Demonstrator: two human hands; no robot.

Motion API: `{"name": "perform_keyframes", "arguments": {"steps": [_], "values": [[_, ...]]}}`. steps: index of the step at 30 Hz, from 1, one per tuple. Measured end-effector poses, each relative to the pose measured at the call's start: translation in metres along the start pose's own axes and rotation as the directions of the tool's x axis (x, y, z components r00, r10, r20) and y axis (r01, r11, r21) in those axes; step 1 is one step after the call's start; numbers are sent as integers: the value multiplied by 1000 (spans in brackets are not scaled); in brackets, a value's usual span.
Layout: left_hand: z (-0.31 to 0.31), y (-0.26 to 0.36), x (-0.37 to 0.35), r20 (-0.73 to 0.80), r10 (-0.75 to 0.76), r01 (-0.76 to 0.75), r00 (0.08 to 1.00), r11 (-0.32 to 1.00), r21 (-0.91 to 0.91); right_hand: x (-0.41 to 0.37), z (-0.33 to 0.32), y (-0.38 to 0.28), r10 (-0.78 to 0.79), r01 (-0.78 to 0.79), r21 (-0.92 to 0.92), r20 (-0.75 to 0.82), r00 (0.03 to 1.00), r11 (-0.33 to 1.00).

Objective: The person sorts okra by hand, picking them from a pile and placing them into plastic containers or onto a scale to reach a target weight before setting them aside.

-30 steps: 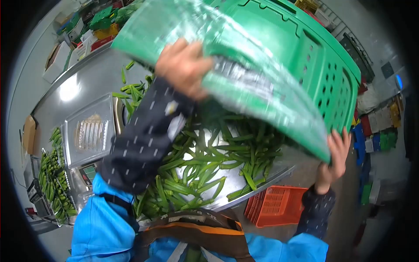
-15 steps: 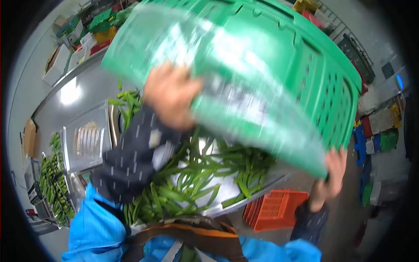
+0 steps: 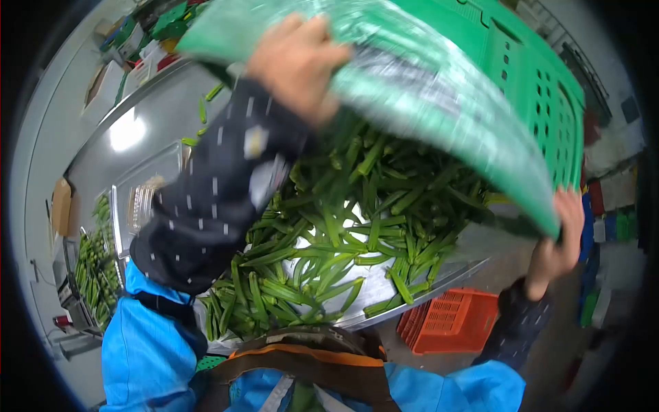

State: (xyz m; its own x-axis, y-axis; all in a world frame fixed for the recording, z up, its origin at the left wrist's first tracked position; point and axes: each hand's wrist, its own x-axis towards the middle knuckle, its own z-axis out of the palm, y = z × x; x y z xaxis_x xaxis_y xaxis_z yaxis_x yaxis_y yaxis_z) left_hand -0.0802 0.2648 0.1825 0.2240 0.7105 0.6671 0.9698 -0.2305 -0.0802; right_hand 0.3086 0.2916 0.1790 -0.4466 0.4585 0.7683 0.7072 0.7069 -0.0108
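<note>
A large green crate (image 3: 532, 89) with a clear plastic liner (image 3: 439, 82) is tilted over a metal table (image 3: 161, 110). My left hand (image 3: 300, 65) is closed on the liner and the crate's rim at its left part. At the right end of the rim, my right hand (image 3: 561, 230) grips the crate's corner. Green okra pods (image 3: 371, 206) lie in a thick heap below the rim and spread over the metal surface towards my body. The crate's inside is hidden, and the liner is blurred.
Orange-red crates (image 3: 453, 321) stand on the floor below the table's right edge. At the left are a clear plastic tray (image 3: 123, 226), a container of okra (image 3: 96, 278) and a brown cardboard box (image 3: 62, 206). Boxes and crates line the back left and the right side.
The crate's rim has risen and shifted right with both my hands. Far more okra now shows under it, heaped on the table.
</note>
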Motion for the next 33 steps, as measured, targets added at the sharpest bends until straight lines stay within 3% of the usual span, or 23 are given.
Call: {"name": "perform_keyframes", "arguments": {"steps": [1,3,4,6,8,9,10,12,13,14,16,18,19,23,25,28,30,33], "values": [[20,-14,24,-48,29,-33,998,997,-68,22,16,9,93,-88,74,-59,994,993],[53,-16,58,9,-32,31,999,996,85,31,38,53,150,-136,154,-85,985,979],[53,-11,72,52,-78,74,996,995,71,39,48,71,193,-168,215,-102,976,962],[56,9,74,90,-183,181,979,983,22,35,44,69,109,-99,136,-63,992,986],[55,-4,62,-32,-44,45,999,999,5,41,34,48,95,-90,123,-43,995,988],[54,-4,49,-299,31,-46,954,998,-45,47,27,25,63,-61,23,-98,993,998],[36,5,32,-373,5,-31,928,998,-62,46,26,7,25,-36,-75,-149,989,997],[29,5,-13,-412,-94,42,906,990,-135,10,34,-11,-118,131,50,-216,969,990],[36,1,-38,-277,-160,104,948,973,-206,-1,45,-27,-154,147,273,6,988,951],[55,-8,-66,6,-204,202,979,965,-165,-9,59,-45,-232,106,477,212,949,872],[97,-17,-108,160,-333,344,929,938,-41,-2,104,-75,-193,-50,530,394,899,847],[107,-15,-106,334,-393,370,857,920,133,5,167,-72,-13,-256,627,392,920,736],[109,-14,-97,395,-392,364,831,920,147,18,193,-68,-10,-231,563,392,920,794],[126,-9,-85,598,-357,290,718,934,210,51,275,-72,57,-247,366,458,887,897],[124,-7,-94,629,-357,264,691,934,240,48,297,-78,134,-222,100,539,831,970],[107,6,-113,696,-321,201,643,947,251,25,289,-84,-15,-178,246,624,782,953],[99,15,-135,700,-275,130,659,958,254,7,267,-98,-134,-25,265,564,815,964],[75,41,-175,665,-290,224,688,957,185,-12,234,-105,-204,-16,335,611,765,942]]}}
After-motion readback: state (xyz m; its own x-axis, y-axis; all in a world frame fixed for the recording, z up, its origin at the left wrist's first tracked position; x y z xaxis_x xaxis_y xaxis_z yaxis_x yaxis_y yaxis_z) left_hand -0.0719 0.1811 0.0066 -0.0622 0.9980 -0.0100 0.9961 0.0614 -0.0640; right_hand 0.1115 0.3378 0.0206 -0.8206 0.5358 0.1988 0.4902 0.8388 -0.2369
